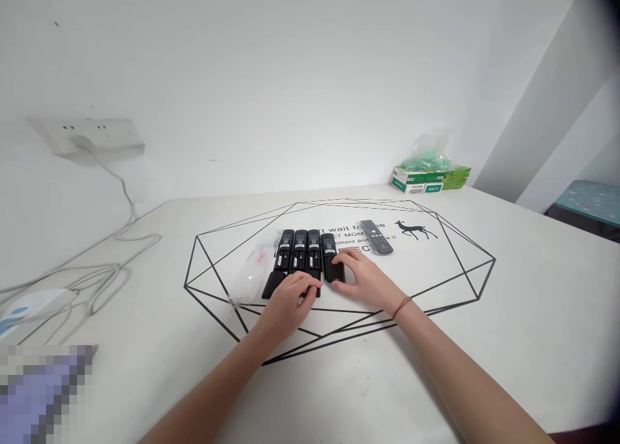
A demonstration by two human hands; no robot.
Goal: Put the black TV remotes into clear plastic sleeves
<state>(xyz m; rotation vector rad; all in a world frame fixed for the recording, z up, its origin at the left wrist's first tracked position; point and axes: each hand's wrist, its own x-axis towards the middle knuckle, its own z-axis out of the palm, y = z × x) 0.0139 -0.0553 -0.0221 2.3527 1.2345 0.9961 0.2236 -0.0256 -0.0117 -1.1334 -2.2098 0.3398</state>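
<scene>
Three black remote controls [300,240] lie face down side by side, their battery compartments uncovered. A fourth black remote control [329,245] lies just to their right, face down, its lower part covered. My right hand [361,279] grips that lower part between thumb and fingers. My left hand [290,302] is closed, fingertips together, over the near ends of the row; what it pinches, if anything, is hidden. A black battery cover [274,285] lies left of this hand, and more black pieces show partly under its fingers. Farther right, another remote control [376,237] lies buttons up in clear wrapping.
Clear plastic bags [252,273] lie left of the row. Green and white boxes [419,179] with a plastic bag [430,152] on top stand at the back right. Cables [128,227] run down from a wall socket [90,136] to a white power strip [33,311].
</scene>
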